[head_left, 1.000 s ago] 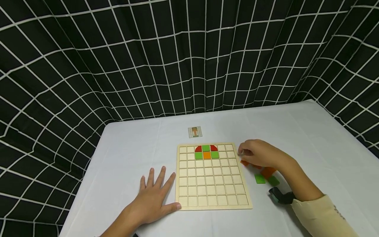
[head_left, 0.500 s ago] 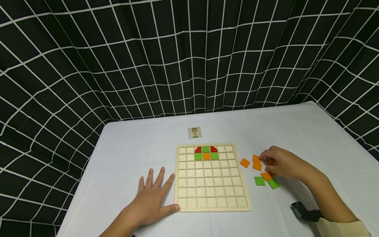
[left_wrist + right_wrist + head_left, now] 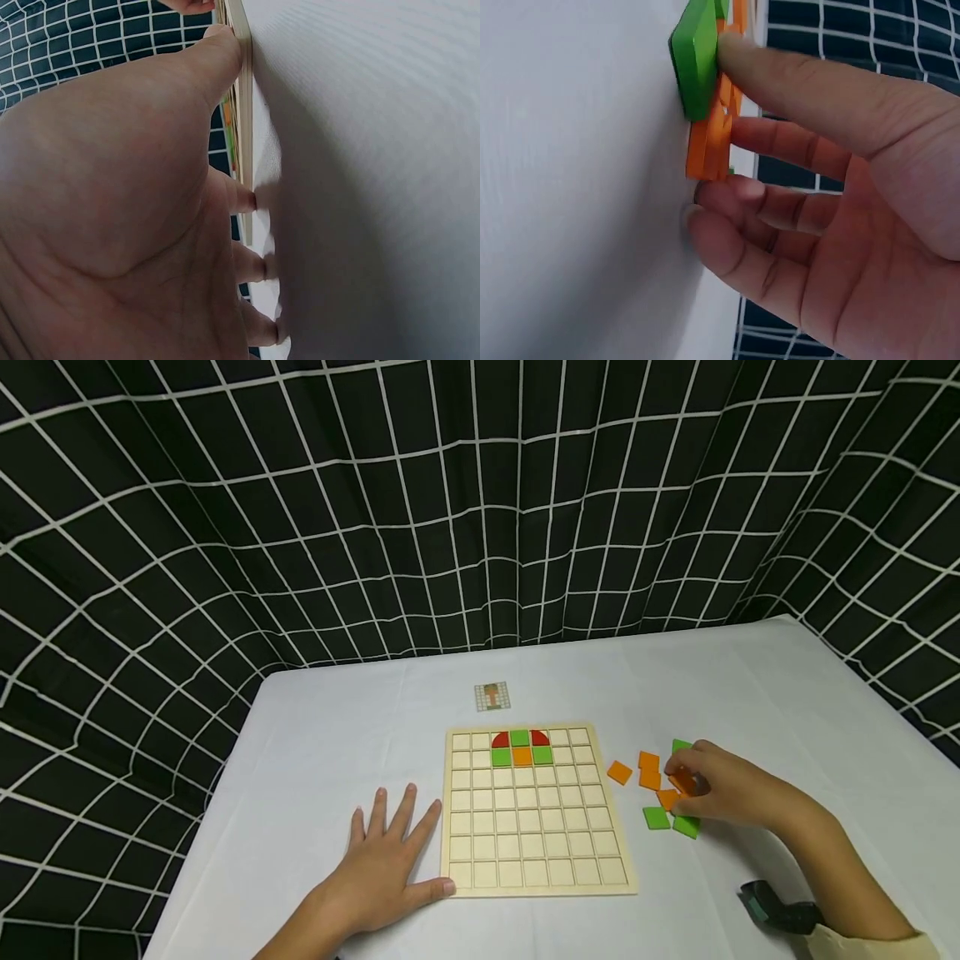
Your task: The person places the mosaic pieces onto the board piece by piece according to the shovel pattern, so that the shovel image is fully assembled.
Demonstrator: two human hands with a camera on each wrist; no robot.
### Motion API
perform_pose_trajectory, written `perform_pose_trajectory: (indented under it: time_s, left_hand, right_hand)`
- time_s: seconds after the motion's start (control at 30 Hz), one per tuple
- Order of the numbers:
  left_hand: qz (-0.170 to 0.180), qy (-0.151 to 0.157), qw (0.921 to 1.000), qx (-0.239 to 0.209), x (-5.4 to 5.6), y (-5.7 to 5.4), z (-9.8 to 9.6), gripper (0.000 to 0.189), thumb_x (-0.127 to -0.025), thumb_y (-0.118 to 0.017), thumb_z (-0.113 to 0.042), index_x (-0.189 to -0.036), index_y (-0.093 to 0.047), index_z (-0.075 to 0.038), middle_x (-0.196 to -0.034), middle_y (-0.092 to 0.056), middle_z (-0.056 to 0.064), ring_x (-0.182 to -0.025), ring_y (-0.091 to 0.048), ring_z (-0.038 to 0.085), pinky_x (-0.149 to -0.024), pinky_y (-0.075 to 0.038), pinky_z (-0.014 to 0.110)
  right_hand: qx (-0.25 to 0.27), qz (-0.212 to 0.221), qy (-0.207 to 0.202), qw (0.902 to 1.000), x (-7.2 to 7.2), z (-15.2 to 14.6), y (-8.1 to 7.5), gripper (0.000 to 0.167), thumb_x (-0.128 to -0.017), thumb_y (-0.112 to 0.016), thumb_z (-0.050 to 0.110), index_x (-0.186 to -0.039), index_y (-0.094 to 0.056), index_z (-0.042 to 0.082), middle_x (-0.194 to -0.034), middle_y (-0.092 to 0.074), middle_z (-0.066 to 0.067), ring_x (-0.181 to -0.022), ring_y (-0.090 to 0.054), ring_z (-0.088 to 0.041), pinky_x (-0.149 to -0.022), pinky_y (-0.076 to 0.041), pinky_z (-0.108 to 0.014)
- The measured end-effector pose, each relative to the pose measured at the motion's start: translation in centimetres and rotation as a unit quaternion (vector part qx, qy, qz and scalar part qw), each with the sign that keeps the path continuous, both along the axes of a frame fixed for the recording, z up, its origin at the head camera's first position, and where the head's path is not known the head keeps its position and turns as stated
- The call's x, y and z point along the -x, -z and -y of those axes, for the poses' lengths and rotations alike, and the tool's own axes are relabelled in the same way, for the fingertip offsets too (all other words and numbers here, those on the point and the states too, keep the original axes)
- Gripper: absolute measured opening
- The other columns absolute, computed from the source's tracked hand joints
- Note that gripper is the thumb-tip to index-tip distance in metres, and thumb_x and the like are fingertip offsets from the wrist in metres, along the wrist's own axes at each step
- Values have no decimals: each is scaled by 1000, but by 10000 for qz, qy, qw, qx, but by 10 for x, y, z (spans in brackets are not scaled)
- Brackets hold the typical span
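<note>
My left hand (image 3: 378, 872) lies flat with spread fingers on the white cloth, its thumb on the near left corner of the wooden grid board (image 3: 540, 843). Red quarter-round tiles (image 3: 501, 740), green square tiles (image 3: 543, 755) and an orange square tile (image 3: 522, 757) sit in the board's far rows. At the right, my right hand (image 3: 735, 789) reaches into loose tiles. Its bent fingers and thumb are around an orange tile (image 3: 683, 781). In the right wrist view the thumb touches the tiles beside a tilted green tile (image 3: 696, 60), and orange tiles (image 3: 709, 150) overlap below it.
Several loose orange tiles (image 3: 619, 772) and a green tile (image 3: 657, 818) lie between the board and my right hand. A small picture card (image 3: 492, 696) lies beyond the board. A black wrist device (image 3: 780, 910) is under my right forearm. Dark gridded curtain (image 3: 480, 527) hangs behind the table.
My right hand has moved from the board's right edge back to the loose tiles, then shifted slightly nearer. A green tile beyond its fingers has come into view. The left hand stays put.
</note>
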State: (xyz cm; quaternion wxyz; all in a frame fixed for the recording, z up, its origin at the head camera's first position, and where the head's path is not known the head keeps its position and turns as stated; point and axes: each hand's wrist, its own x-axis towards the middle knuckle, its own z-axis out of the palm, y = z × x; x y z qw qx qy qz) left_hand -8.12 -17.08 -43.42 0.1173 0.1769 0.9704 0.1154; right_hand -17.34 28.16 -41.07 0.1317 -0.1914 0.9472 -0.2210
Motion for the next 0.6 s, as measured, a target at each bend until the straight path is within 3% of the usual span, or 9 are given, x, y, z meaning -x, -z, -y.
perform_pose_trajectory:
  time_s: [0.27,0.6]
  left_hand:
    - [-52,32,10000,-66,0,1,1,99,-85,-47,-81,-160,-29,-18,-164,-13,22,-144,0,57,-104,-9,79]
    - [-71,13,10000,-30,-1,0,0,100,-84,-46,-82,-159,-31,-18,-164,-14,22,-144,-2,57,-103,-10,79]
  right_hand:
    - [-218,-484,-37,9986,0,15,5,25,-81,-83,17,-100,-68,10,-89,-51,-1,-76,-48,-17,-67,-46,-35]
    - [-96,-836,-236,9962,-2,26,5,18,-82,-83,15,-95,-70,14,-92,-53,3,-75,-50,-14,-66,-47,-32]
